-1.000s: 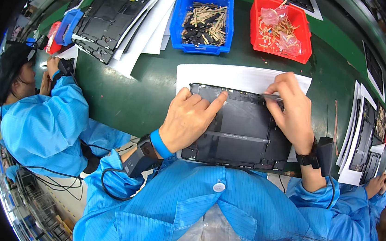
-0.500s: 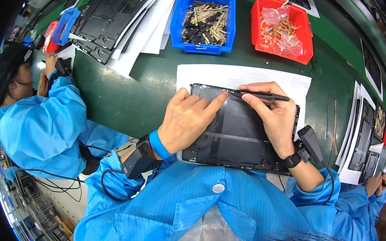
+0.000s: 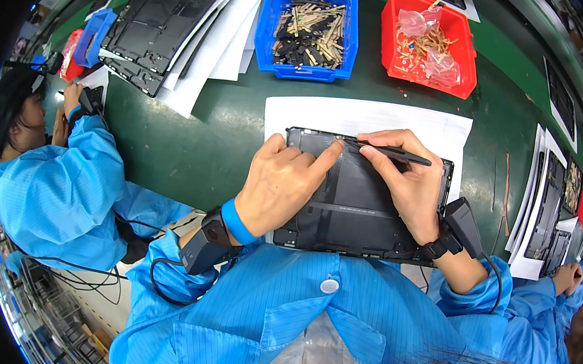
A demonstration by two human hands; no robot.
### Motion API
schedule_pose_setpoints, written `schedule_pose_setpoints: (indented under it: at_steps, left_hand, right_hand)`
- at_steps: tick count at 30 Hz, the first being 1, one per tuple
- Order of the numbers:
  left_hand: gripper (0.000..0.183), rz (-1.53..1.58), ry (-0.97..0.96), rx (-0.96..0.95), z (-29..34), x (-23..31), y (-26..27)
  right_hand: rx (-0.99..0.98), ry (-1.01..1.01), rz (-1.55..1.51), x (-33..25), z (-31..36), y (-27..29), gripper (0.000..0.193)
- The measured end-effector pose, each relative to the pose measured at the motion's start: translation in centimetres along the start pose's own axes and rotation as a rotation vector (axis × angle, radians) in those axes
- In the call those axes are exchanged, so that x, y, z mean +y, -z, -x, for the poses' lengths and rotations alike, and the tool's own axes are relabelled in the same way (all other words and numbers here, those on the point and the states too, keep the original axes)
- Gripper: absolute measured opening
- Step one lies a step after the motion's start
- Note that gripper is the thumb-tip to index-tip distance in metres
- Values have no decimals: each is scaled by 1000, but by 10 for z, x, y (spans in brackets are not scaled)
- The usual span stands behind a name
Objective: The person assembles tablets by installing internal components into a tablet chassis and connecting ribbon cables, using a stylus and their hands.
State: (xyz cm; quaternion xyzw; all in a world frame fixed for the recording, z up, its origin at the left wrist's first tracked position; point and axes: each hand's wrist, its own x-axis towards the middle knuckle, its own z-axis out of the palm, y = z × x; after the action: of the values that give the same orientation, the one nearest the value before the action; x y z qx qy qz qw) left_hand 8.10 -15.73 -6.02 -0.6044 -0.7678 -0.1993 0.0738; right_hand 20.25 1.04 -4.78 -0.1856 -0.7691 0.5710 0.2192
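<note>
A black tablet housing [image 3: 358, 220] lies in front of me on white paper sheets [image 3: 375, 110]. My left hand [image 3: 281, 184] rests over its left part. The index finger is stretched out, its tip on the housing's far edge, while the other fingers bend and the thumb is hidden. Black tweezers [image 3: 403, 155] are pinched between the thumb and fingers of my right hand [image 3: 410, 186]. Their tip meets the far edge close to my left index fingertip. Whatever lies under that fingertip is too small to make out.
Beyond the housing stand a blue bin [image 3: 304, 73] of strips and black pieces and a red bin [image 3: 427, 83] of scraps. More housings [image 3: 156, 25] lie on paper at the far left. A co-worker in a blue sleeve [image 3: 59, 188] sits left; another person's hand [image 3: 564, 277] is at the right.
The tweezers have tilted, their rear end dropping nearer to me, and my right hand has shifted slightly with them. My left hand stays nearly in place.
</note>
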Motion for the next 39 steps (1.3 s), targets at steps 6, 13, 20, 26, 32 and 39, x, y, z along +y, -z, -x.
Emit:
schedule_pose_setpoints:
  at_steps: [6, 13, 20, 26, 32, 39]
  left_hand:
    - [41, 20, -16, -24, 0, -2, 1]
    - [40, 30, -23, 28, -2, -2, -1]
    - [38, 5, -33, 17, -2, -3, 0]
    - [39, 7, -39, 29, -1, -4, -1]
    - [40, 13, -35, 33, -2, -4, 0]
    - [43, 17, -30, -4, -1, -3, 0]
  right_hand:
    - [-41, 42, 53, -2, -1, 3, 13]
    - [-49, 72, 79, 0, -1, 4, 15]
    - [-12, -5, 3, 4, -2, 5, 14]
    - [-8, -8, 3, 4, 0, 4, 13]
    - [-3, 4, -5, 3, -1, 2, 14]
    - [-49, 84, 34, 1, -1, 5, 15]
